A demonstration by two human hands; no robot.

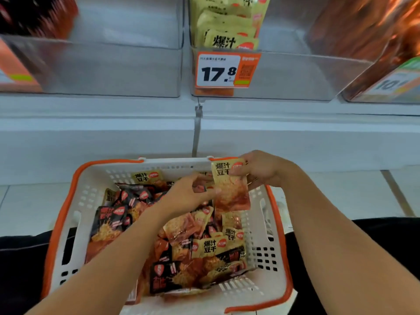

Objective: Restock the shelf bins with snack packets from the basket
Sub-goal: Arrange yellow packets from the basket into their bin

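You're holding a yellow snack packet [230, 185] up over the far right corner of the basket [276, 226], and both hands are on it. Your right hand [261, 169] is pinching its top edge, thumb lying across the printed front and the other fingers curled behind. Your left hand [188, 195] is reaching in from the other side, its fingertips touching the packet's left edge, with what may be a second small packet tucked under them; that part is too cramped to tell. Below your fingers the white, orange-rimmed basket is sitting heaped with yellow and black packets [181, 248]. Beyond your fingers, up on the shelf, a clear bin [284, 73] is carrying matching yellow packets [227, 30] behind an orange price tag [223, 70] reading 17.8.
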